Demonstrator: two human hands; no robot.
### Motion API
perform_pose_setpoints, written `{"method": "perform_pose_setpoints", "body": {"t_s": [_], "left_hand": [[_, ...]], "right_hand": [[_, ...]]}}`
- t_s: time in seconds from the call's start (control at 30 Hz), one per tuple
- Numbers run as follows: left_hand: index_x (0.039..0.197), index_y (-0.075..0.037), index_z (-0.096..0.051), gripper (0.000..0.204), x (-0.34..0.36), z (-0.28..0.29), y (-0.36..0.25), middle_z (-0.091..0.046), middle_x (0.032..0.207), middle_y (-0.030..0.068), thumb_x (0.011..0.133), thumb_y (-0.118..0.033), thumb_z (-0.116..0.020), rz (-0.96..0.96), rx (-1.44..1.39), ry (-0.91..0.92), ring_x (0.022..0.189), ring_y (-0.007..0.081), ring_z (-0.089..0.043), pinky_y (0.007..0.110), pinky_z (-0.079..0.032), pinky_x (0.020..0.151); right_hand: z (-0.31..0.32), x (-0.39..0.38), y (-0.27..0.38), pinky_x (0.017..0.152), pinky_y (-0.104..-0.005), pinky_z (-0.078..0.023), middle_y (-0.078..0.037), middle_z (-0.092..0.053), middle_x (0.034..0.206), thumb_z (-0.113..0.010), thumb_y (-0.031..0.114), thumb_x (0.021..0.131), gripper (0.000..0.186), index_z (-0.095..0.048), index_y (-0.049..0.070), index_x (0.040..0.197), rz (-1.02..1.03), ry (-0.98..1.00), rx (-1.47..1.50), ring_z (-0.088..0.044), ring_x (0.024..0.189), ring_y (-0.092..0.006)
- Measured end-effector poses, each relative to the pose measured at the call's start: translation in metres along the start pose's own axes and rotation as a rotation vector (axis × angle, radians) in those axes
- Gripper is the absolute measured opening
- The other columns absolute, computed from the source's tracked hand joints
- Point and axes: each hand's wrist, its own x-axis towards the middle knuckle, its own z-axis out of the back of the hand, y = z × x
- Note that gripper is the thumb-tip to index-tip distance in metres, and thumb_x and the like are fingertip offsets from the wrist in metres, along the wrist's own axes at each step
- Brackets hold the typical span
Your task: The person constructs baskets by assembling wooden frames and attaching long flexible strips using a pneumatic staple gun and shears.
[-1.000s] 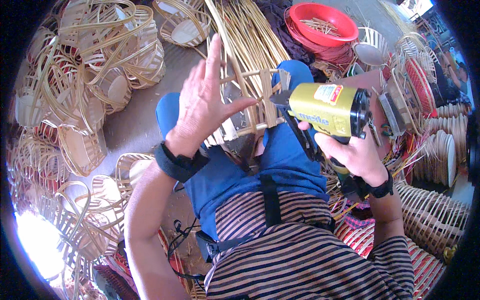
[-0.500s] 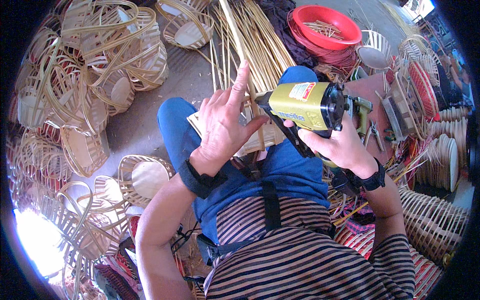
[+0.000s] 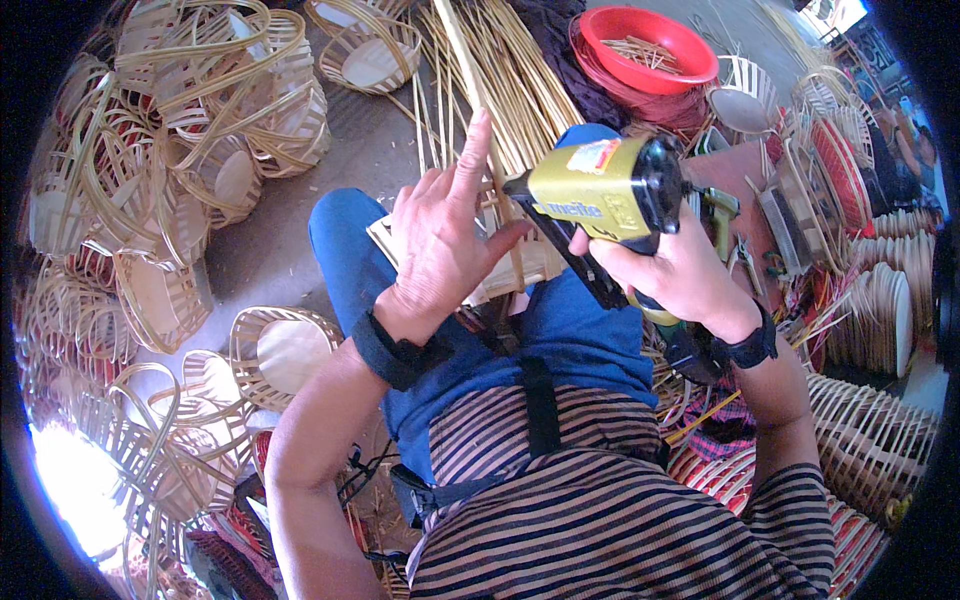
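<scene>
On my lap between blue-trousered knees lies a small frame of pale slats (image 3: 525,265), crossed by a long upright strip (image 3: 458,50). My left hand (image 3: 440,235) rests over the frame’s left side and strip, index finger stretched upward and thumb spread; the other fingers are bent and partly hidden. My right hand (image 3: 675,275) grips a yellow-green and black nail gun (image 3: 590,200) from below, its nose near the strip just right of my left index finger. The gun hides part of the frame.
Piled bamboo baskets (image 3: 185,150) fill the left. Bamboo sticks (image 3: 525,70) lie beyond my knees, beside a red basin (image 3: 645,45) holding short sticks. At right are a reddish board (image 3: 730,170) with pliers, stacked pale discs (image 3: 875,320) and ribbed basketwork (image 3: 870,440).
Since a second ago, my left hand has moved right and down onto the frame, and the nail gun has moved left to the strip. Over the last half second both have shifted slightly.
</scene>
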Motion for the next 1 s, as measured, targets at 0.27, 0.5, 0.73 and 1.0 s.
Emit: {"method": "perform_pose_setpoints", "body": {"t_s": [0.27, 0.5, 0.73, 1.0], "left_hand": [[0.126, -0.009, -0.015, 0.096, 0.003, 0.01, 0.012, -0.053, 0.068, 0.0048, 0.05, -0.024, -0.071, 0.061, -0.025, 0.046, 0.065, 0.0213, -0.051, 0.034, -0.038, 0.061], [0.124, -0.007, -0.018, 0.07, 0.013, 0.038, 0.017, -0.049, 0.094, 0.0121, 0.067, -0.014, -0.057, 0.247, -0.334, 0.095, 0.081, 0.0199, -0.05, 0.03, -0.041, 0.07], [0.112, -0.004, -0.029, 0.039, 0.056, 0.079, 0.057, -0.047, 0.094, 0.009, 0.078, -0.015, -0.045, 0.556, -0.606, -0.024, 0.083, 0.0148, -0.049, 0.025, -0.041, 0.069], [0.084, -0.005, -0.046, 0.02, 0.106, 0.087, 0.01, -0.048, 0.072, 0.006, 0.08, -0.024, -0.041, 0.433, -0.773, -0.035, 0.062, 0.0155, -0.047, 0.026, -0.039, 0.053]], "right_hand": [[0.017, -0.027, -0.011, 0.039, -0.0175, -0.037, -0.004, -0.055, 0.075, -0.049, 0.002, 0.071, 0.027, -0.047, 0.002, 0.098, -0.171, -0.143, 0.147, -0.043, 0.043, -0.0044], [0.083, -0.139, -0.163, 0.068, -0.0302, -0.039, -0.016, -0.046, 0.085, -0.053, 0.007, 0.061, 0.048, -0.036, -0.001, 0.105, -0.648, -0.725, -0.306, -0.045, 0.077, -0.0255], [0.096, -0.177, -0.235, 0.085, -0.0346, -0.031, -0.024, -0.032, 0.108, -0.052, 0.006, 0.059, 0.059, -0.028, -0.001, 0.113, -0.902, -0.991, -0.771, -0.034, 0.1, -0.0362], [0.134, -0.142, -0.253, 0.088, -0.0352, -0.028, -0.019, -0.035, 0.111, -0.058, 0.013, 0.057, 0.063, -0.031, 0.001, 0.114, -0.494, -0.904, -0.874, -0.034, 0.103, -0.0328]]}}
